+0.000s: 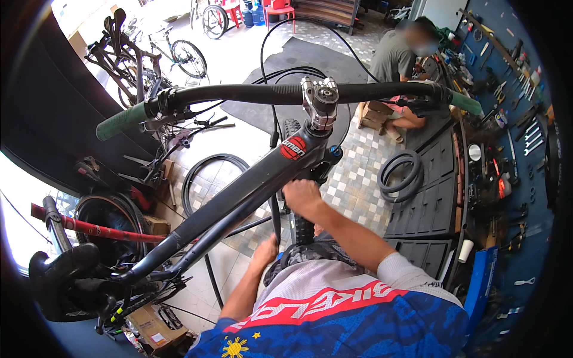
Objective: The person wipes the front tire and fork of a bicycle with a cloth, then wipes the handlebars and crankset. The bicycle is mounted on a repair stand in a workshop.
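Observation:
A dark bicycle frame slants across in front of me. Its black handlebar has green grips and a silver stem. Beneath the frame tube, beside the fork, my right hand is closed in a fist; what lies inside its fingers is hidden. My left hand is lower and to the left, its fingers closed round the lower end of a black cable housing that hangs under the frame. The front tire stands upright just right of that hand. Its lower part is hidden by my clothes.
A person sits at the right near a tool wall. Two loose tires lie on the tiled floor, and a coiled black tube lies left. Cardboard boxes stand lower left; other bikes stand behind.

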A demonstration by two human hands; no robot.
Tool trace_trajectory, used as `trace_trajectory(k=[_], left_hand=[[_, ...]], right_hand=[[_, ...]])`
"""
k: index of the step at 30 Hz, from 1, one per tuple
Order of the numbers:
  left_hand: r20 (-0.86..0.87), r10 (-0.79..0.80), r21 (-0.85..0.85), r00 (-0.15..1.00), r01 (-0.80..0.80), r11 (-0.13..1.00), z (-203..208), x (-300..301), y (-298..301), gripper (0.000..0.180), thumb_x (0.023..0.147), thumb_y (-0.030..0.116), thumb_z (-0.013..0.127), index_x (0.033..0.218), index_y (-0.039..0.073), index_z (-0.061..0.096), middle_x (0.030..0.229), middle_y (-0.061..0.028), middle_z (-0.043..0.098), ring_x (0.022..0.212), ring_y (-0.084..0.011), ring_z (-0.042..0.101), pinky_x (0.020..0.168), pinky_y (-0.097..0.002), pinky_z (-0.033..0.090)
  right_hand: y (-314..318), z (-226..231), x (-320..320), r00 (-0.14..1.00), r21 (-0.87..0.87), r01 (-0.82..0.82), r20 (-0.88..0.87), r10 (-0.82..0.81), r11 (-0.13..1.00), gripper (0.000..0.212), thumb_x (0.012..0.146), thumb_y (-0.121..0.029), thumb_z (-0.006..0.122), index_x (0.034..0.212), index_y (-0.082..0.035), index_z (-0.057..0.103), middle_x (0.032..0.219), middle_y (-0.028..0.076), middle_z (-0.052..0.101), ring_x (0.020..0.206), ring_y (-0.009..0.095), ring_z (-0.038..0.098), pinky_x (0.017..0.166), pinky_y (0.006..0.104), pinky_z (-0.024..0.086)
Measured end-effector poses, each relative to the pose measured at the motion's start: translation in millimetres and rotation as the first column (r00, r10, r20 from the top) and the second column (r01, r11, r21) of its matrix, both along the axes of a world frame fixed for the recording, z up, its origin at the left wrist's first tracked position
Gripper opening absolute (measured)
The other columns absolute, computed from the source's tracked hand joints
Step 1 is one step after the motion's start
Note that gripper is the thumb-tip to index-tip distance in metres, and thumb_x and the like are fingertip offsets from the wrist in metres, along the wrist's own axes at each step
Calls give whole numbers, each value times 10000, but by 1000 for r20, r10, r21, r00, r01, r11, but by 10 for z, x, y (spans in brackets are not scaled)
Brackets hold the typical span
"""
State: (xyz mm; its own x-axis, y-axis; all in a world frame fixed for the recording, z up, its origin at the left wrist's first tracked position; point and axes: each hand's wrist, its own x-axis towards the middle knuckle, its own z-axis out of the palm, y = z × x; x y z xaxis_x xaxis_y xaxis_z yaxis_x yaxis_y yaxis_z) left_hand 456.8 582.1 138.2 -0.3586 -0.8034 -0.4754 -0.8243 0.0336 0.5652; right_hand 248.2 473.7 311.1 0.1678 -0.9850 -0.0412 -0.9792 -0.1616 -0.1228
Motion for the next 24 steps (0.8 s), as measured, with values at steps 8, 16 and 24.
trace_trajectory(k=[8, 16, 24], left_hand=[[21, -6, -122, 1000, 8, 992, 179, -83, -317, 281, 970, 236, 458, 1234, 169, 529, 945, -317, 684, 885, -523, 663, 768, -646, 519], [166, -260, -177, 951, 289, 941, 153, -476, -1173, 367, 916, 206, 551, 1208, -16, 558, 937, -338, 677, 926, -485, 683, 833, -591, 524], [92, -266, 179, 960, 247, 952, -237, -52, 159, 291, 973, 156, 412, 1213, -7, 432, 1038, -355, 678, 974, -495, 683, 800, -599, 523]], right_hand=[[243, -334, 157, 981, 151, -185, -37, 193, 971, 178, 837, -169, 630, 847, -86, 788, 879, 121, 772, 824, 283, 762, 675, 419, 604], [553, 11, -87, 969, 334, -238, 143, 200, 912, 226, 900, -234, 612, 893, -68, 765, 899, 182, 755, 872, 340, 750, 777, 471, 591], [-237, 87, -228, 995, 171, -70, 80, 57, 983, 257, 916, -193, 546, 964, -48, 753, 903, 183, 756, 843, 353, 754, 740, 479, 604]])
